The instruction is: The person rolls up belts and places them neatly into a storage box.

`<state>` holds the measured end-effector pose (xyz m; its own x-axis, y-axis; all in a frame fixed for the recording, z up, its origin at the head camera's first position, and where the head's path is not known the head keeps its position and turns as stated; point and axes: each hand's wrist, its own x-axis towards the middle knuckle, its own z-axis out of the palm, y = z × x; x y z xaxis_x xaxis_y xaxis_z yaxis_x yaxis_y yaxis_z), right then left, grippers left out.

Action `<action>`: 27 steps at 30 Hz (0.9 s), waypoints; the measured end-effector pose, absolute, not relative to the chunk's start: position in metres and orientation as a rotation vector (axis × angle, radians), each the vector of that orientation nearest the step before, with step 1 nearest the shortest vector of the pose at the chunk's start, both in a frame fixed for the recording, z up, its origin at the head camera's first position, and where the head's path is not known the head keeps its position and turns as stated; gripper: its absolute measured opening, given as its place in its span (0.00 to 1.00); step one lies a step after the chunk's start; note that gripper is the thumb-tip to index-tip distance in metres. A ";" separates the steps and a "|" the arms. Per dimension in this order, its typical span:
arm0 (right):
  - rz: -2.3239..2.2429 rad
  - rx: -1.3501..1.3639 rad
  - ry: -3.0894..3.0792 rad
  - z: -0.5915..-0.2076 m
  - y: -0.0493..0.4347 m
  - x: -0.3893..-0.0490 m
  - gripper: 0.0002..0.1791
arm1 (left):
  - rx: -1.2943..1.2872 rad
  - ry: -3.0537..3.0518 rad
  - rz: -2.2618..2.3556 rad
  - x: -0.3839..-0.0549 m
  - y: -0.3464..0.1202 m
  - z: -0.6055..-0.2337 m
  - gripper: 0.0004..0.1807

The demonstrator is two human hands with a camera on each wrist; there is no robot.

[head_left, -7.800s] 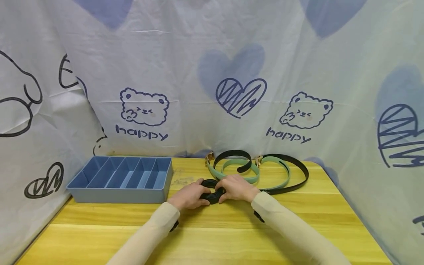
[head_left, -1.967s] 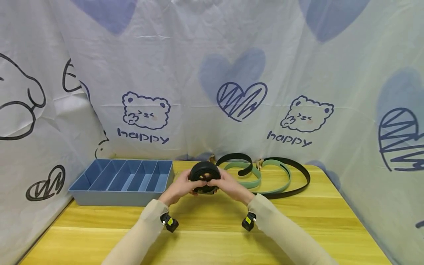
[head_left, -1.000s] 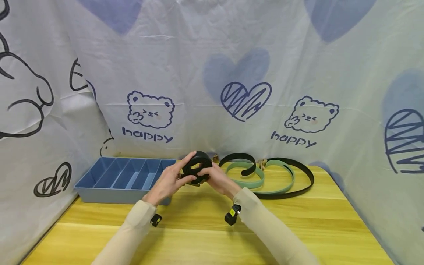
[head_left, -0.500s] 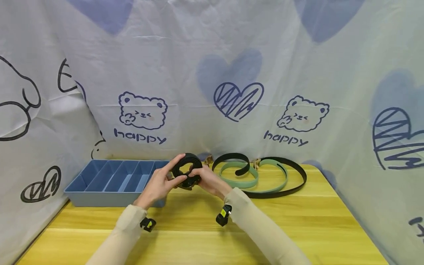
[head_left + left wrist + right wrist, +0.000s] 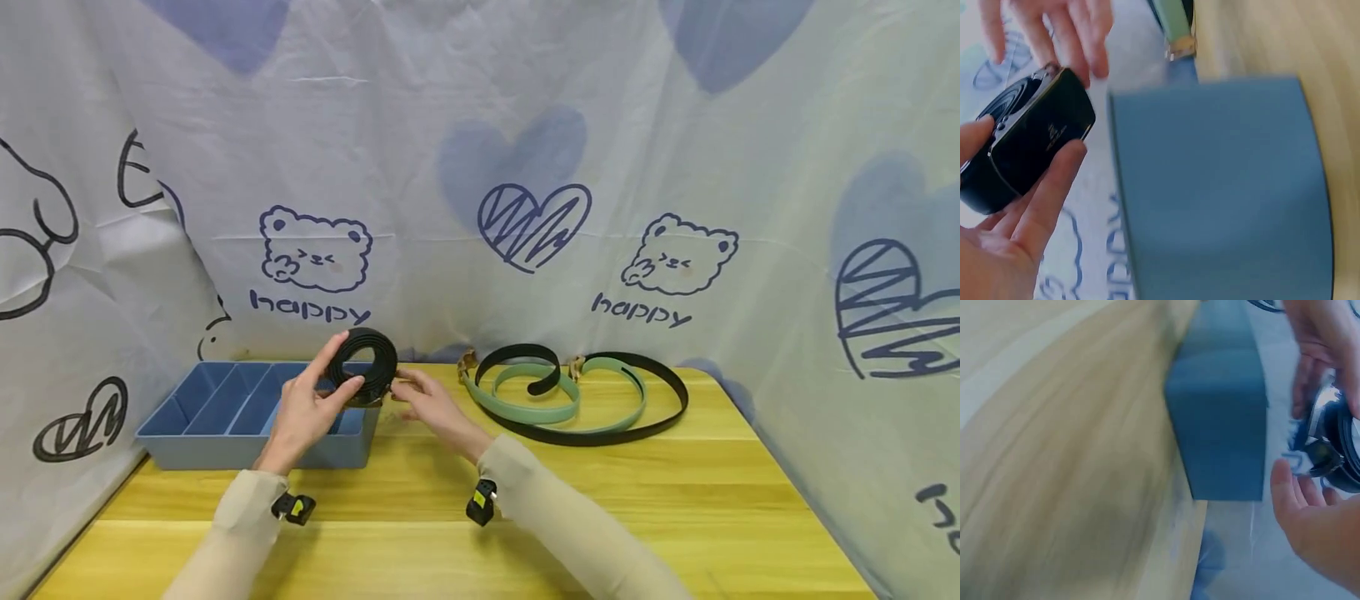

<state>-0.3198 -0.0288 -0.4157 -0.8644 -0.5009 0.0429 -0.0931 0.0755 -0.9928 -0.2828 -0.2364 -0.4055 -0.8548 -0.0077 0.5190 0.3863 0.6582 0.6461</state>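
Fingers and thumb of the left hand (image 5: 302,414) pinched a coiled black belt (image 5: 384,360) in the head view, the coil raised above the right end of a blue compartment tray (image 5: 225,452). Just right of it, the right hand (image 5: 438,410) had its fingers loosely bent and gripped nothing. Farther right, green and black straps (image 5: 525,412) with gold-toned buckles lay in loose curls on the wooden surface (image 5: 420,550), before a printed cloth (image 5: 420,167) at the far side.

Seen from the left wrist, the coil sat between thumb and fingers, showing a small pale mark on its outer face. The right hand's spread fingers were beside it; contact could not be told. The tray's plain outer wall took up much of the right.

From the right wrist, blurred, the right hand's thumb stood apart from its fingers, near a shiny metal part (image 5: 1324,456) of the belt.
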 end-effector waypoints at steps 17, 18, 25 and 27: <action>-0.292 -1.634 3.048 -0.447 -0.059 -0.310 0.16 | 0.107 -2.332 -0.677 -0.263 -0.334 -0.392 0.36; -0.294 -1.650 3.056 -0.448 -0.060 -0.311 0.15 | 0.143 -2.325 -0.686 -0.261 -0.341 -0.393 0.36; -0.299 -1.726 3.097 -0.452 -0.067 -0.305 0.15 | 0.391 -2.261 -0.718 -0.251 -0.387 -0.398 0.37; -0.300 -1.737 3.106 -0.452 -0.070 -0.304 0.14 | 0.444 -2.251 -0.725 -0.249 -0.397 -0.399 0.37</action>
